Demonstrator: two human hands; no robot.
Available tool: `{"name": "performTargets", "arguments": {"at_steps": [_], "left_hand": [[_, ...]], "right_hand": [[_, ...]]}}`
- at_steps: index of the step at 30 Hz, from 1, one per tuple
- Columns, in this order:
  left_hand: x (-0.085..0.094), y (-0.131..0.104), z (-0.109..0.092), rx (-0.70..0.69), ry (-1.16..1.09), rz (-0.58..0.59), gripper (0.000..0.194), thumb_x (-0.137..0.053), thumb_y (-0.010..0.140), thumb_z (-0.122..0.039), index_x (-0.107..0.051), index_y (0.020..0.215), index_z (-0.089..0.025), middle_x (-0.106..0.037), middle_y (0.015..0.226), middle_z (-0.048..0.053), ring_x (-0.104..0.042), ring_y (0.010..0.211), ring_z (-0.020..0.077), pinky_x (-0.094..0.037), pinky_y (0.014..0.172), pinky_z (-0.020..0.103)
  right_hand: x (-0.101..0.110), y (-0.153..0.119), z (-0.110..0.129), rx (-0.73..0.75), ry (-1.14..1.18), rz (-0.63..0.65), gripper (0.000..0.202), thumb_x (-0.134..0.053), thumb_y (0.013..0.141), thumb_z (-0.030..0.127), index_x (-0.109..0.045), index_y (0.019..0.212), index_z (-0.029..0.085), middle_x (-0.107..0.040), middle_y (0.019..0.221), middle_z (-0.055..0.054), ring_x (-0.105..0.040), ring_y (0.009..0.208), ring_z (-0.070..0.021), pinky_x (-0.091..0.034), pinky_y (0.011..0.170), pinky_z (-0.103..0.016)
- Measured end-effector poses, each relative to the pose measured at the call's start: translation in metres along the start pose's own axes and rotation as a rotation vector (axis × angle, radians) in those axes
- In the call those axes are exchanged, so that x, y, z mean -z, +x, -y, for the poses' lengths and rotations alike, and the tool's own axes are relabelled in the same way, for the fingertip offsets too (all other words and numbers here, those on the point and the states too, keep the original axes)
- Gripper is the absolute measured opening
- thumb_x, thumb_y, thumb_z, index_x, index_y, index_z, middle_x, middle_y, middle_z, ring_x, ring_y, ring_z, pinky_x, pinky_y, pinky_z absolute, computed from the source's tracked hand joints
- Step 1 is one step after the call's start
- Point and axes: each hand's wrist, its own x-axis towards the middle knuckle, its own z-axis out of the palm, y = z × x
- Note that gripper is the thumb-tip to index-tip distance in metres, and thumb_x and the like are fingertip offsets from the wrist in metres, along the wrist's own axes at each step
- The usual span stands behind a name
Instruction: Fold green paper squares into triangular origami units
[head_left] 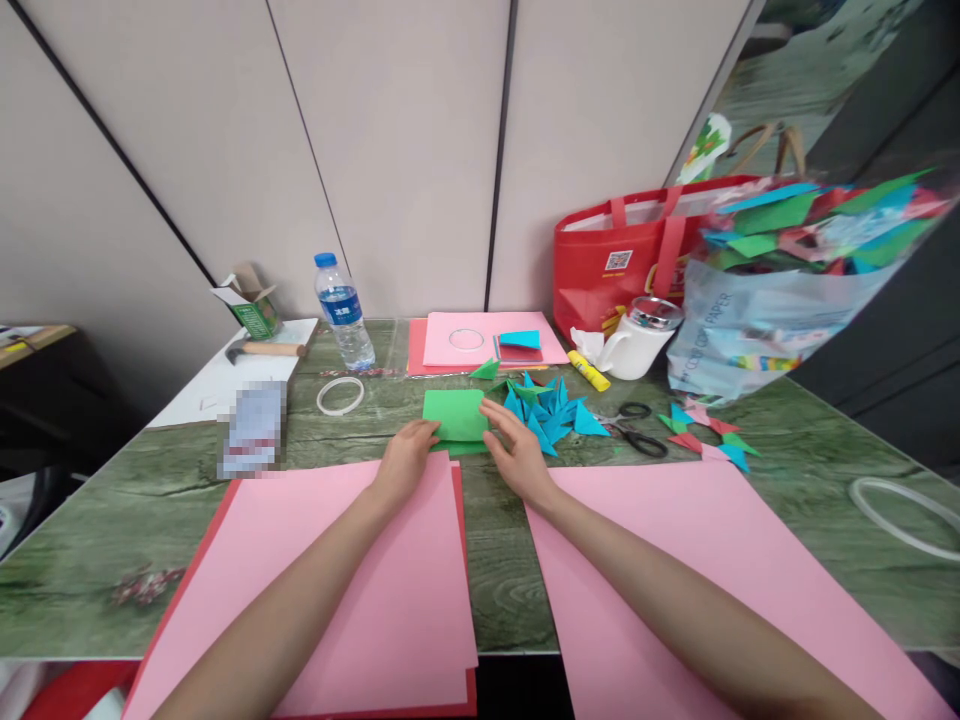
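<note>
A green paper [455, 414], folded over with a strip of its lower layer showing along the near edge, lies at the middle of the table. My left hand [407, 460] is at its near left corner, fingers closed on that edge. On the right side, my right hand [517, 450] touches the paper with its fingers apart. Just right of it sits a pile of folded blue paper pieces [551, 412], with a small green folded piece [486, 369] behind. Black-handled scissors [637, 430] lie right of the pile.
Large pink sheets [360, 600] lie under both forearms. Behind are a water bottle [345, 315], a hammer [266, 349], a white mug [637, 340], a yellow glue stick [589, 370], a red bag [600, 260] and a bag of folded papers [750, 320]. A folded paper ring [709, 440] lies right.
</note>
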Motion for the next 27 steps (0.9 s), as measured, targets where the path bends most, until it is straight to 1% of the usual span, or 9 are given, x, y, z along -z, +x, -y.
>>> {"name": "performTargets", "arguments": {"at_steps": [3,6,10,13,16,18,20,24,27], "left_hand": [[0.002,0.0,-0.002,-0.047,0.007,-0.048,0.021,-0.044,0.081,-0.011,-0.06,0.095,-0.014,-0.064,0.088,0.01,-0.06,0.082,0.0179,-0.05,0.072,0.032],[0.007,0.0,-0.007,-0.106,-0.007,-0.097,0.024,-0.041,0.082,-0.01,-0.059,0.097,-0.015,-0.063,0.085,0.009,-0.058,0.082,0.0176,-0.049,0.07,0.032],[0.013,0.0,-0.018,-0.163,-0.117,-0.151,0.021,-0.046,0.08,-0.012,-0.058,0.096,-0.018,-0.062,0.083,0.006,-0.056,0.084,0.0167,-0.048,0.074,0.032],[0.015,0.002,-0.024,-0.038,-0.233,-0.287,0.03,-0.056,0.076,-0.019,-0.054,0.106,-0.021,-0.059,0.1,0.007,-0.055,0.093,0.0179,-0.047,0.08,0.035],[0.014,0.006,-0.024,0.187,-0.468,-0.358,0.06,-0.067,0.066,-0.028,-0.041,0.12,-0.024,-0.047,0.118,0.01,-0.052,0.101,0.0207,-0.047,0.082,0.036],[0.014,0.009,-0.025,0.307,-0.7,-0.286,0.081,-0.071,0.06,-0.032,-0.028,0.128,-0.025,-0.045,0.121,0.012,-0.053,0.1,0.0219,-0.049,0.078,0.035],[0.014,0.011,-0.027,0.377,-0.898,-0.139,0.096,-0.073,0.056,-0.034,-0.016,0.132,-0.025,-0.047,0.121,0.013,-0.055,0.099,0.023,-0.05,0.073,0.033],[0.018,0.012,-0.034,0.423,-0.971,-0.079,0.092,-0.074,0.053,-0.035,-0.026,0.13,-0.019,-0.044,0.127,0.014,-0.048,0.109,0.0256,-0.047,0.082,0.031],[0.018,0.011,-0.037,0.449,-1.088,-0.068,0.087,-0.072,0.057,-0.035,-0.026,0.129,-0.02,-0.045,0.126,0.014,-0.053,0.104,0.0245,-0.048,0.08,0.032]], "right_hand": [[0.001,-0.001,0.001,0.043,-0.107,0.003,0.037,-0.046,0.077,0.013,-0.054,0.112,0.024,-0.053,0.119,-0.005,-0.045,0.113,-0.0197,-0.034,0.098,-0.042],[0.001,-0.002,0.002,0.034,-0.131,-0.032,0.038,-0.052,0.074,0.013,-0.055,0.111,0.024,-0.058,0.111,-0.006,-0.051,0.104,-0.0205,-0.043,0.087,-0.039],[0.002,-0.002,0.004,-0.01,-0.077,-0.076,0.021,-0.057,0.074,0.02,-0.062,0.093,0.023,-0.061,0.103,-0.007,-0.054,0.096,-0.0203,-0.047,0.08,-0.038],[0.003,-0.001,0.008,0.022,-0.055,-0.166,0.008,-0.058,0.074,0.024,-0.064,0.079,0.022,-0.062,0.098,-0.006,-0.055,0.096,-0.0197,-0.042,0.086,-0.04],[0.005,-0.001,0.015,0.095,-0.044,-0.245,0.008,-0.057,0.075,0.023,-0.064,0.078,0.023,-0.061,0.1,-0.005,-0.053,0.1,-0.0194,-0.039,0.09,-0.041],[0.005,-0.002,0.02,0.122,-0.025,-0.249,0.007,-0.057,0.075,0.023,-0.064,0.077,0.024,-0.06,0.103,-0.005,-0.052,0.103,-0.02,-0.038,0.091,-0.042],[0.004,-0.002,0.022,0.124,0.013,-0.189,0.007,-0.057,0.075,0.024,-0.064,0.077,0.024,-0.062,0.1,-0.005,-0.053,0.102,-0.0205,-0.039,0.09,-0.042],[0.001,-0.003,0.021,0.094,0.07,-0.02,0.007,-0.057,0.076,0.025,-0.063,0.078,0.023,-0.065,0.083,-0.004,-0.059,0.089,-0.0201,-0.045,0.082,-0.04],[0.001,-0.002,0.019,0.063,0.034,-0.034,0.007,-0.056,0.076,0.025,-0.062,0.078,0.022,-0.064,0.088,-0.005,-0.058,0.089,-0.0195,-0.045,0.08,-0.037]]}}
